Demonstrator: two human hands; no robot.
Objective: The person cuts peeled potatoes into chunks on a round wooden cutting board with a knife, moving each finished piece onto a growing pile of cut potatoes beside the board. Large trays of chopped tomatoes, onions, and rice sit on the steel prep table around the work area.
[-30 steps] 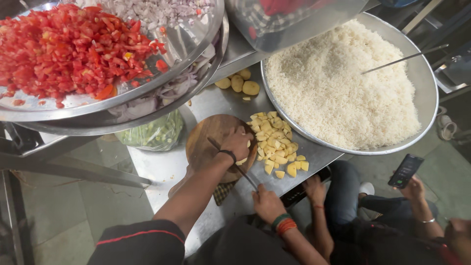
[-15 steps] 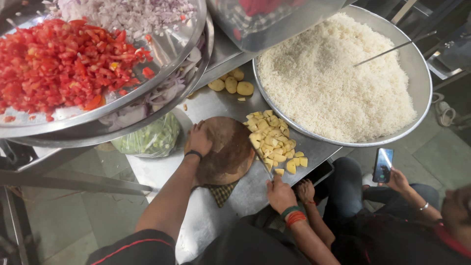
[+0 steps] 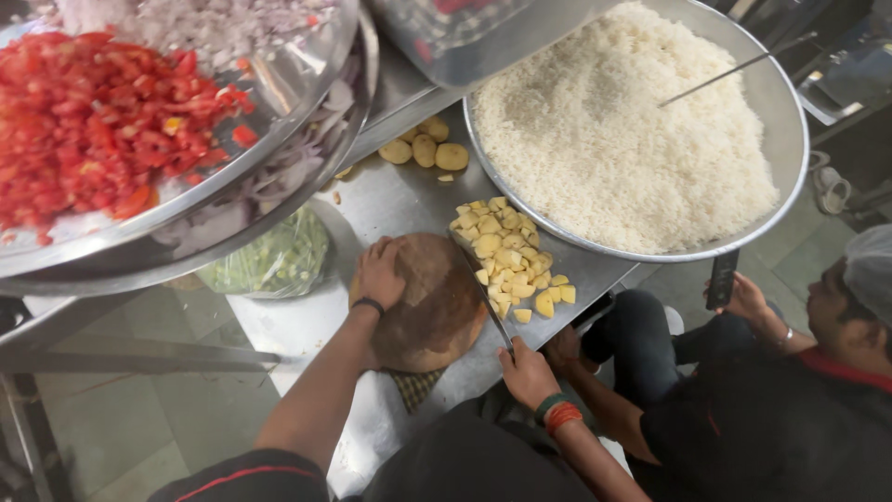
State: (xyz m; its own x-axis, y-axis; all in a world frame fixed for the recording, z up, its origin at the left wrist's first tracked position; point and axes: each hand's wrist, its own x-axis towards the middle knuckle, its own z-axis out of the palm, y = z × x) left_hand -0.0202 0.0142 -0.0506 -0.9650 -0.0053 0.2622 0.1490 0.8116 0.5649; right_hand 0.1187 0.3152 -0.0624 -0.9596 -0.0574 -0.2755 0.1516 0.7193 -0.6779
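A round wooden chopping board (image 3: 437, 311) lies on a steel counter (image 3: 390, 200). My left hand (image 3: 379, 274) rests flat on the board's left edge, fingers together. My right hand (image 3: 526, 372) grips the handle of a knife (image 3: 483, 293); its blade lies along the board's right rim, against a heap of diced potato (image 3: 509, 256). Several whole peeled potatoes (image 3: 423, 151) sit further back on the counter.
A big steel basin of white rice (image 3: 632, 121) with a ladle handle stands at the right. Trays of chopped tomato (image 3: 93, 121) and sliced onion overhang the left. A bag of greens (image 3: 274, 260) lies beneath. A seated person (image 3: 771, 400) holds a phone (image 3: 722, 279).
The knife has moved from across the board's middle to its right rim beside the diced potato. My left hand has slid to the board's left edge.
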